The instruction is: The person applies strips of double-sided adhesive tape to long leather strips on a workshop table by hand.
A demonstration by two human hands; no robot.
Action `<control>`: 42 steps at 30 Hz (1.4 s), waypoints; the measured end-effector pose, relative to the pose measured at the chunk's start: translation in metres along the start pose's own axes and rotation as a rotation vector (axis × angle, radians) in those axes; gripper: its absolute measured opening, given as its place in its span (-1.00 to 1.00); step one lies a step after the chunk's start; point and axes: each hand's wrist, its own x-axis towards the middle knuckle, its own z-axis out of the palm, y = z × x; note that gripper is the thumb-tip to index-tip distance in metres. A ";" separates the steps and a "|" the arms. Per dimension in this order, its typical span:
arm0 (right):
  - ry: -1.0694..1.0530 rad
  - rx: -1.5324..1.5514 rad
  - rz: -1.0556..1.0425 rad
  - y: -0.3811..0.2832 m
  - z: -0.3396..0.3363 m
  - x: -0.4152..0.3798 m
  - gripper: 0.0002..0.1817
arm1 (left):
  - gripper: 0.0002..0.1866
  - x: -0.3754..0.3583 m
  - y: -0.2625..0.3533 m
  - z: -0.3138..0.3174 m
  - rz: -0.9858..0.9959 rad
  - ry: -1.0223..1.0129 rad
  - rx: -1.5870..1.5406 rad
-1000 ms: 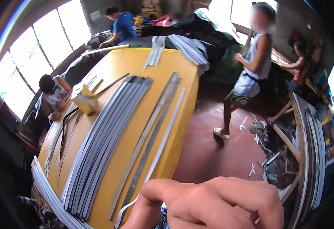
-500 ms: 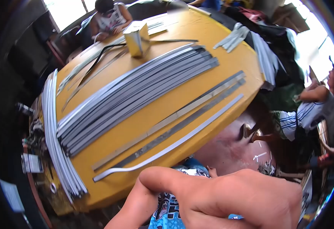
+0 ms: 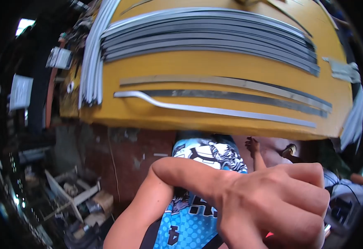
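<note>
Nearby, left hand (image 3: 275, 203): curled; cannot tell if gripping anything
Worktop (image 3: 169, 65): grey strips (image 3: 210, 32) lying beyond white strip (image 3: 214, 110)

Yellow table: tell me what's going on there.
The person's left hand is raised close to the camera, fingers curled, apart from the strips; whether it holds anything is hidden. The right hand is not in view. On the yellow table, a broad row of gray strips lies lengthwise, with a pale bundle across its left end. Nearest the person, a single pale strip with a bend lies along the near edge.
</note>
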 end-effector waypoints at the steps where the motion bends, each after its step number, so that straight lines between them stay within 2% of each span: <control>1: 0.007 -0.006 0.023 -0.010 0.007 -0.006 -0.65 | -0.83 0.002 0.002 -0.008 0.043 -0.028 -0.005; 2: 0.025 -0.005 0.046 -0.015 0.009 -0.013 -0.65 | -0.83 0.005 0.003 -0.016 0.087 -0.057 -0.012; 4: 0.006 -0.067 0.013 0.002 0.007 -0.001 -0.65 | -0.81 0.011 0.022 -0.039 -0.153 -0.237 -0.036; 6: -0.010 -0.048 0.010 0.015 0.007 0.004 -0.67 | -0.77 0.014 0.023 -0.039 -0.284 -0.335 -0.040; 7: 0.004 -0.043 0.018 0.017 0.003 -0.006 -0.67 | -0.84 0.015 0.009 -0.023 -0.065 -0.087 0.078; 9: 0.036 -0.049 0.002 0.024 -0.003 -0.025 -0.69 | -0.95 0.019 0.013 -0.041 -0.001 -0.121 0.252; 10: 0.041 -0.064 -0.013 0.024 0.004 -0.028 -0.70 | -0.91 0.024 0.017 -0.069 -0.107 -0.333 0.170; 13: 0.109 -0.170 -0.071 0.026 0.034 -0.059 -0.72 | -0.97 0.045 0.054 -0.150 -0.441 -0.651 0.284; 14: 0.133 -0.210 -0.103 0.028 0.044 -0.072 -0.72 | -0.93 0.047 0.063 -0.183 -0.483 -0.722 0.358; 17: 0.180 -0.238 -0.221 -0.005 0.104 -0.125 -0.74 | -0.81 0.068 0.098 -0.278 -0.700 -0.785 0.595; 18: 0.199 -0.177 -0.230 -0.026 0.131 -0.150 -0.78 | -0.82 0.075 0.115 -0.308 -0.767 -0.804 0.701; 19: 0.228 -0.271 -0.268 -0.038 0.153 -0.160 -0.77 | -0.85 0.078 0.128 -0.341 -0.755 -0.837 0.813; 20: 0.257 -0.364 -0.303 -0.048 0.172 -0.169 -0.75 | -0.87 0.086 0.143 -0.369 -0.825 -0.858 0.916; 21: 0.274 -0.371 -0.300 -0.064 0.193 -0.183 -0.75 | -0.90 0.092 0.157 -0.401 -0.827 -0.871 1.024; 23: 0.229 -0.563 -0.468 -0.095 0.240 -0.208 -0.69 | -0.92 0.114 0.187 -0.450 -0.831 -0.918 1.284; 25: 0.189 -0.485 -0.616 -0.112 0.281 -0.217 -0.68 | -0.91 0.137 0.211 -0.486 -0.844 -0.860 1.474; 27: 0.158 -0.568 -0.798 -0.155 0.338 -0.244 -0.76 | -0.79 0.152 0.229 -0.519 -0.817 -0.860 1.652; 29: 0.061 -0.576 -1.042 -0.186 0.387 -0.255 -0.82 | -0.74 0.162 0.236 -0.536 -0.816 -0.886 1.699; 31: -0.027 -0.726 -1.061 -0.207 0.424 -0.254 -0.85 | -0.57 0.168 0.241 -0.553 -0.846 -0.976 1.747; 33: -0.135 -0.723 -1.232 -0.216 0.457 -0.245 -0.81 | -0.54 0.170 0.244 -0.559 -0.841 -1.012 1.728; 34: -0.140 -0.732 -1.238 -0.219 0.472 -0.241 -0.81 | -0.52 0.172 0.245 -0.561 -0.828 -1.049 1.713; 36: -0.188 -0.892 -1.374 -0.219 0.498 -0.232 -0.74 | -0.50 0.171 0.248 -0.570 -0.810 -1.043 1.721; 42: -0.111 -1.075 -1.318 -0.211 0.529 -0.227 -0.66 | -0.55 0.163 0.258 -0.583 -0.797 -1.001 1.705</control>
